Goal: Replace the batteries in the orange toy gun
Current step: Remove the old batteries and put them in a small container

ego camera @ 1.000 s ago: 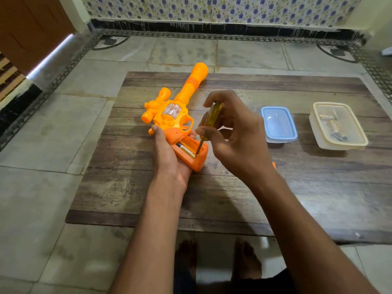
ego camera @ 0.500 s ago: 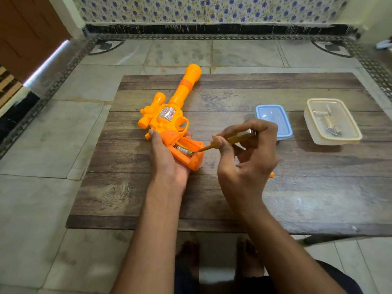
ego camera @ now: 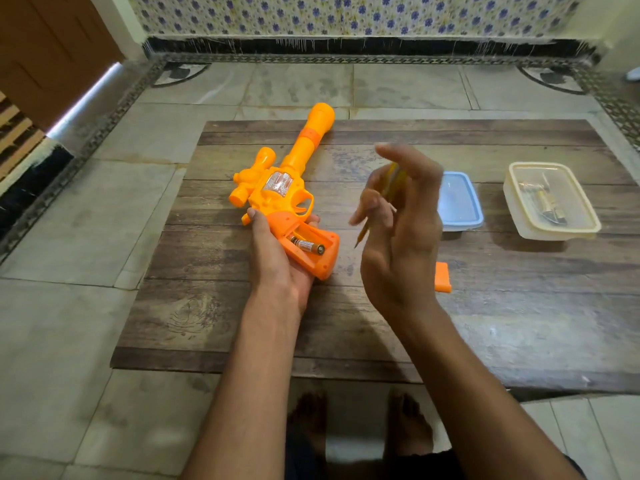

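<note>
The orange toy gun (ego camera: 281, 188) lies on the wooden table (ego camera: 346, 323), barrel pointing away. My left hand (ego camera: 277, 258) grips its handle from the left and underneath. The handle's battery compartment is uncovered, with one battery (ego camera: 308, 244) lying in it. My right hand (ego camera: 398, 223) hovers blurred to the right of the handle, fingers loosely curled around a yellow-handled screwdriver (ego camera: 381, 202) whose tip points down, clear of the gun. The orange compartment cover (ego camera: 443, 277) lies on the table behind my right wrist.
A blue container lid (ego camera: 459, 202) lies right of my right hand. Farther right stands a cream plastic tub (ego camera: 550, 200) holding batteries and small parts. The table sits low on a tiled floor; my bare feet (ego camera: 360, 417) show under its near edge.
My right hand has lifted the screwdriver out of the battery compartment and away to the right. The battery now lies fully exposed. My left hand keeps its hold on the handle.
</note>
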